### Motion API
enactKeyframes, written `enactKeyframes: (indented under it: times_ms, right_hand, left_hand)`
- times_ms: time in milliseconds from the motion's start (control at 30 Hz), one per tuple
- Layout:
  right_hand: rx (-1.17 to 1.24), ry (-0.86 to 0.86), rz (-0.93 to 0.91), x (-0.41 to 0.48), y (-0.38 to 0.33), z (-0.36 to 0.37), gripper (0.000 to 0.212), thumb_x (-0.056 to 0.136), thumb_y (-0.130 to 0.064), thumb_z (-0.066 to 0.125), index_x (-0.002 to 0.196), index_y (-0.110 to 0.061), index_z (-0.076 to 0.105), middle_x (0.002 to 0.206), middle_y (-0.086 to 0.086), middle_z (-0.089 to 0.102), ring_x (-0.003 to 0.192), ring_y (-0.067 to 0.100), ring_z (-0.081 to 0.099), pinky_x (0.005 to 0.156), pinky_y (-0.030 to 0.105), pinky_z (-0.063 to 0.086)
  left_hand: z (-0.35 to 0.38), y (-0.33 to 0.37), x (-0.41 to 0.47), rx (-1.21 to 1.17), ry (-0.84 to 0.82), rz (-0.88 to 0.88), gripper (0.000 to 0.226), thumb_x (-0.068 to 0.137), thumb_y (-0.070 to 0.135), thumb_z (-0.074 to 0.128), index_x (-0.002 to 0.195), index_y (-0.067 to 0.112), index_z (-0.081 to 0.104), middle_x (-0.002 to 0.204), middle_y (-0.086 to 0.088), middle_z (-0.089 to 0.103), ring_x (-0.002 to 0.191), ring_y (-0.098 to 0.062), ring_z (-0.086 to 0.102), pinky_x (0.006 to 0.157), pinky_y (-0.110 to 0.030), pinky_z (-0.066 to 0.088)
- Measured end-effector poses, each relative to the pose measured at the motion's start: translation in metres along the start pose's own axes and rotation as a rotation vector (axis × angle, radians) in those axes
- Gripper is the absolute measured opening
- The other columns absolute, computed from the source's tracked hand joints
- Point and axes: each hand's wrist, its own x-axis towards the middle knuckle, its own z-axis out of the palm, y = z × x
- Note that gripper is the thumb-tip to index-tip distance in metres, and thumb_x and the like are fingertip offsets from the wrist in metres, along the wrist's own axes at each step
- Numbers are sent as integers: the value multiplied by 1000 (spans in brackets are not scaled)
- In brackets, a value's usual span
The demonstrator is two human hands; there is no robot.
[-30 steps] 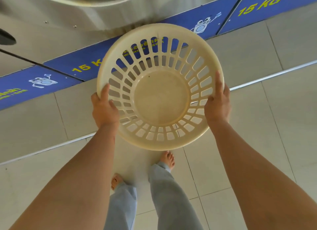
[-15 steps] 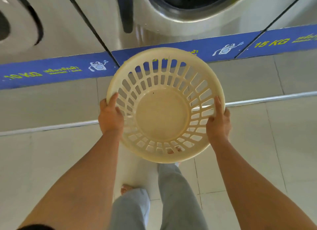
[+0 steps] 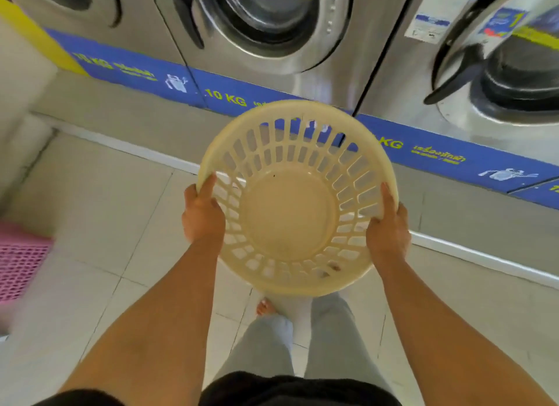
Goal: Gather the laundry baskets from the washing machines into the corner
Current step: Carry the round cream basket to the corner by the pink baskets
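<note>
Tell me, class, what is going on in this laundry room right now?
A person stands barefoot on the tiled floor before a row of washing machines, holding an empty cream laundry basket by its rim, the left hand on one side and the right hand on the other. The basket is held off the floor. A pink basket sits at the left edge.

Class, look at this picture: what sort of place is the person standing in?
Most likely a self-service laundrette: a row of steel front-loading washers, a blue strip marked "10 KG", and a basket held in both hands.
</note>
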Motion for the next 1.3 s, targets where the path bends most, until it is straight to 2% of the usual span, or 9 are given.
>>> enactKeyframes:
  times_ms: [167, 300, 467, 700, 833, 967, 1133, 1233, 1300]
  right_hand:
    - [-6, -114, -172, -26, -90, 34, 78, 89, -4, 43, 146, -51, 16, 144, 3, 34, 103, 35, 57, 77, 34, 40]
    - [-101, -193, -318, -30, -162, 65, 74, 91, -7, 43, 147, -47, 18, 145, 7, 36, 105, 37, 57, 83, 39, 43]
    - [-189, -291, -469, -25, -247, 112, 73, 92, -8, 44, 148, -46, 19, 143, 10, 37, 97, 37, 58, 77, 37, 42]
    - [-208, -421, -591, -21, -365, 172, 72, 90, -6, 39, 147, -46, 22, 148, 7, 32, 111, 36, 54, 86, 41, 42]
    - [-217, -463, -684, -22, -426, 207, 73, 89, -5, 44, 148, -44, 23, 150, 10, 31, 116, 35, 52, 78, 34, 38]
    - [-255, -489, -746, -31, -483, 249, 74, 90, -4, 43, 148, -44, 22, 152, 8, 29, 120, 33, 50, 75, 32, 35]
    - [-273, -512, -781, -56, -553, 307, 71, 90, -2, 40, 147, -43, 27, 146, 6, 36, 111, 31, 53, 76, 30, 34]
    - [-281, -530, -767, -74, -593, 342, 70, 90, -3, 38, 145, -45, 28, 142, 5, 39, 98, 28, 55, 71, 25, 38]
    - [-285, -529, -776, -84, -618, 363, 68, 92, -3, 39, 145, -44, 29, 141, 6, 39, 98, 29, 56, 73, 26, 41]
  left_hand:
    - [-69, -74, 13, -37, 96, -168, 52, 96, 9, 40, 140, 37, 42, 138, -1, 42, 78, -26, 52, 67, -33, 46]
    - [-109, -118, 27, -103, 175, -293, 52, 96, 7, 39, 140, 35, 43, 140, -2, 41, 83, -23, 49, 71, -33, 49]
    - [-143, -159, 62, -159, 254, -432, 53, 96, 5, 40, 141, 32, 44, 139, -5, 42, 96, -33, 58, 82, -41, 53]
    - [-179, -210, 118, -205, 372, -581, 53, 93, 2, 42, 139, 28, 49, 134, -6, 47, 86, -25, 52, 78, -35, 47]
    - [-198, -237, 147, -261, 427, -656, 54, 92, 1, 42, 137, 29, 50, 131, -6, 48, 83, -22, 48, 81, -37, 52]
    - [-217, -272, 180, -290, 465, -708, 55, 91, -2, 42, 137, 27, 51, 128, -8, 49, 84, -21, 47, 79, -35, 48]
    - [-246, -332, 229, -313, 449, -747, 53, 92, -1, 41, 136, 26, 49, 128, -9, 47, 86, -23, 48, 78, -36, 48]
    - [-267, -370, 259, -299, 423, -786, 53, 91, 0, 40, 136, 27, 49, 127, -10, 48, 91, -30, 54, 78, -38, 48]
    - [-280, -392, 278, -291, 407, -799, 55, 90, -1, 40, 136, 28, 49, 126, -11, 48, 92, -33, 55, 80, -41, 49]
